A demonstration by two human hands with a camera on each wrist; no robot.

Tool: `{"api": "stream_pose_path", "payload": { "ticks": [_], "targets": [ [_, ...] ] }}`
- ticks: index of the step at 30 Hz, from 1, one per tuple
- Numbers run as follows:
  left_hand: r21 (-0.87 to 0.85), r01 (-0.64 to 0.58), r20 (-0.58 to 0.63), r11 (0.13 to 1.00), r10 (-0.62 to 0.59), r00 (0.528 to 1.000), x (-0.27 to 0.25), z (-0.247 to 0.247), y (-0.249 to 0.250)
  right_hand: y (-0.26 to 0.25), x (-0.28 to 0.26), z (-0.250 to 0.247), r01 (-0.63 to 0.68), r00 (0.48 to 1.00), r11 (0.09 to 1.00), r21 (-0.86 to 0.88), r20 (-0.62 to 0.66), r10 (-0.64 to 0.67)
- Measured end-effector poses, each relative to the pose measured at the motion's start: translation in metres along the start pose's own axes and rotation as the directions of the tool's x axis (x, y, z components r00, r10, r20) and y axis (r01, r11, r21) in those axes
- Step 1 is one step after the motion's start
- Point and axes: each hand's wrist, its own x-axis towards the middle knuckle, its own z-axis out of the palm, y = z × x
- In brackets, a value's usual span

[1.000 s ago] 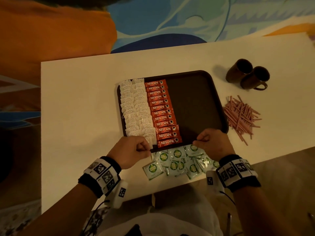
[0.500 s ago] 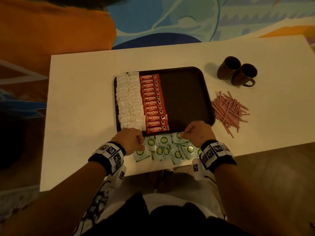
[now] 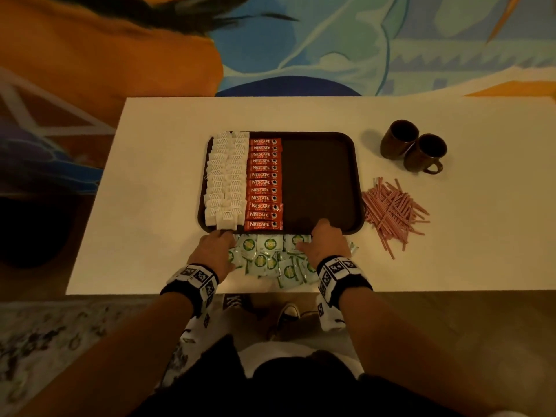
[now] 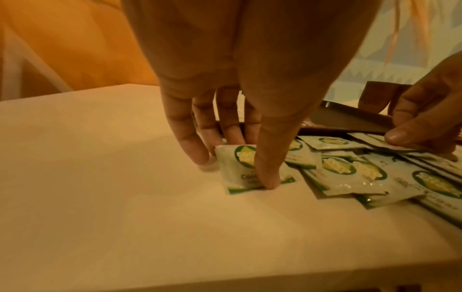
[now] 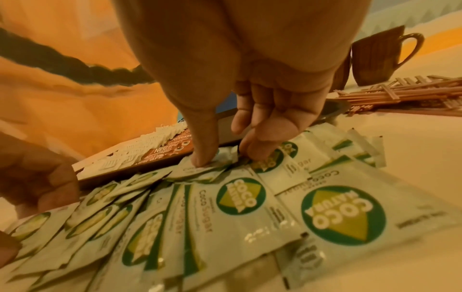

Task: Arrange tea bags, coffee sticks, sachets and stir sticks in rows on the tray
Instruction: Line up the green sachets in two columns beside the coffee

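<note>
A dark brown tray point(image 3: 319, 182) holds two rows of white tea bags point(image 3: 224, 182) and one row of red coffee sticks point(image 3: 264, 182); its right half is bare. Green-and-white sugar sachets point(image 3: 270, 260) lie in a loose pile on the table at the tray's near edge. My left hand point(image 4: 235, 168) sits at the pile's left end, with its thumb on one sachet point(image 4: 240, 173) and fingers at that sachet's far edge. At the right end, my right hand point(image 5: 226, 158) pinches a crumpled sachet point(image 5: 220, 160) between thumb and finger. Pink stir sticks point(image 3: 391, 212) lie heaped right of the tray.
Two dark mugs point(image 3: 398, 142) point(image 3: 424, 153) stand side by side at the back right, beyond the stir sticks. The white table point(image 3: 150, 206) ends close behind the sachet pile, with its near edge just under my wrists.
Both hands have dropped from the tray's near rim onto the sachet pile, and each now has its fingers on a sachet. The head view has pulled back and up.
</note>
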Motion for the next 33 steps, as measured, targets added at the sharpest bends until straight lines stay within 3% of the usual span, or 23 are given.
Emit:
{"api": "stream_pose_path", "payload": {
  "ticks": [10, 17, 25, 33],
  "targets": [
    [-0.09, 0.064, 0.013, 0.994, -0.063, 0.998, -0.005, -0.009, 0.009, 0.008, 0.009, -0.017, -0.064, 0.989, 0.982, 0.178, 0.142, 0.039],
    [-0.297, 0.052, -0.059, 0.953, -0.073, 0.996, -0.01, -0.03, 0.016, 0.012, 0.016, -0.032, -0.036, 0.982, 0.944, 0.328, 0.188, -0.028],
    [-0.532, -0.06, -0.096, 0.844, 0.01, 0.995, -0.001, -0.067, 0.039, 0.006, 0.005, -0.058, 0.041, 0.988, 0.868, 0.494, 0.112, -0.11],
    [-0.534, -0.241, -0.155, 0.81, 0.186, 0.97, 0.002, -0.096, 0.058, -0.013, -0.012, -0.073, 0.113, 0.985, 0.799, 0.59, 0.039, -0.168]
  ]
}}
